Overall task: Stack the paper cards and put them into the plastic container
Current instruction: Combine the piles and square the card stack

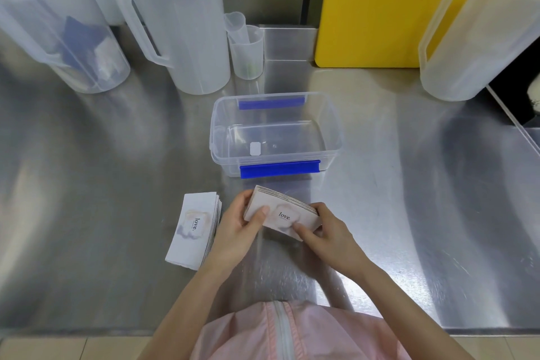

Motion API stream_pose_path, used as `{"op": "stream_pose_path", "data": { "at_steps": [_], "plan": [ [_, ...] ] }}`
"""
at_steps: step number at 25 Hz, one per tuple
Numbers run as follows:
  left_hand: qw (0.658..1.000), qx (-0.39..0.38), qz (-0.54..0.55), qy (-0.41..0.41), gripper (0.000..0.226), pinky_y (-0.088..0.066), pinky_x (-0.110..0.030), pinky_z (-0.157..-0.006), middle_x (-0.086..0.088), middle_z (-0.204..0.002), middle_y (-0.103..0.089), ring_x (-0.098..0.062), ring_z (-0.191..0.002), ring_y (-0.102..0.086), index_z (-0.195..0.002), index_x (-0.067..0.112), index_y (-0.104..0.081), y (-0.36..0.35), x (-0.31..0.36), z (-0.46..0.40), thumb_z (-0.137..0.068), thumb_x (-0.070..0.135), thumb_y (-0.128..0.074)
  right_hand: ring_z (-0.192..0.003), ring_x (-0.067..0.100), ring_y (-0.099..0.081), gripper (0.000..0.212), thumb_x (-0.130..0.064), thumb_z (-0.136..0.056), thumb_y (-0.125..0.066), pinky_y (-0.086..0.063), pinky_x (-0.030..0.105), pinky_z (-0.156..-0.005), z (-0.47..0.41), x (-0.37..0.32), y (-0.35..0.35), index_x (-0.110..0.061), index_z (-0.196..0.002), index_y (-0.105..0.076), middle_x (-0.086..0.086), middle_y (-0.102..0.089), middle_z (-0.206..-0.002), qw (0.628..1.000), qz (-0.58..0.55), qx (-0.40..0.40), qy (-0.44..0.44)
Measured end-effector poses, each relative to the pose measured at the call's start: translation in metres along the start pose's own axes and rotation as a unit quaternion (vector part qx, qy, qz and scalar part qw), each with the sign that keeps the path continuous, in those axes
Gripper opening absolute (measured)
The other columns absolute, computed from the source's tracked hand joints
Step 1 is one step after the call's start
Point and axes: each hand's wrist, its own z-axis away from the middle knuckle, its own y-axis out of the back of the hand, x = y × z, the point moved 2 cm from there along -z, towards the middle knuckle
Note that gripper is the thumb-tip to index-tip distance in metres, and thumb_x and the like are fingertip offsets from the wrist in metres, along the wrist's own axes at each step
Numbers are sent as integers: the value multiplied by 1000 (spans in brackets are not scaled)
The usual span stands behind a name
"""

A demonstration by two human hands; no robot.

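Observation:
I hold a small stack of pale paper cards [282, 212] printed with "love." between both hands, just above the steel table. My left hand [238, 228] grips the stack's left end, thumb on top. My right hand [324, 231] grips its right end. A second stack of the same cards [194, 229] lies flat on the table to the left, touching my left hand. The clear plastic container [217, 126] with blue clips stands open just beyond the held cards, holding nothing but a small white label on its floor.
The steel table [409, 199] carries several translucent jugs: a large one [181, 23] at the back, another [73, 47] at far left, one [473, 38] at right. A small measuring cup [248, 51] and a yellow board [380, 9] stand behind the container.

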Motion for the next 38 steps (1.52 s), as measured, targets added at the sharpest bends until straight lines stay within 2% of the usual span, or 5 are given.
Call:
{"op": "stream_pose_path", "data": {
  "at_steps": [5,22,27,32,38],
  "plan": [
    [999,-21,-29,-18,24,-46,-25,-87,11,-98,-63,-10,-96,-59,-93,37,-52,19,19,-1,-85,15,-56,-95,-3,-54,30,-30,-85,-56,-39,-3,-73,-8,-31,2,-26,-115,-51,-10,-57,-112,997,-16,-34,67],
    [991,64,-67,98,24,-48,-24,-68,5,-96,-60,-14,-85,-59,-106,26,-52,104,15,-19,-84,16,-56,-64,12,-61,16,-28,-83,-55,-54,24,-61,-42,-100,-93,-19,-77,-44,-3,-60,-77,979,-51,-191,-51],
    [984,25,-136,113,32,-42,-40,-99,-7,-121,-54,-26,-117,-44,-116,24,-50,101,-1,-22,-85,17,-54,-73,19,-62,16,-29,-83,-54,-56,37,-76,-40,-91,-103,-16,-86,-46,8,-66,-92,981,-11,-181,-60],
    [976,62,-193,77,47,-22,-33,-107,2,-143,-36,-21,-131,-21,-130,22,-41,99,-9,-19,-85,20,-56,-82,15,-50,22,-36,-80,-58,-34,17,-54,-42,-85,-108,-20,-83,-43,-6,-53,-83,983,24,-172,-54],
    [971,64,-81,216,58,-39,-42,-103,-2,-135,-47,-19,-121,-48,-128,17,-38,111,-26,-6,-80,46,-56,-106,20,-52,60,-53,-80,-53,-42,29,-85,-44,-78,-106,-9,-119,-41,1,-51,-108,976,-40,-156,-147]
  ]
}}
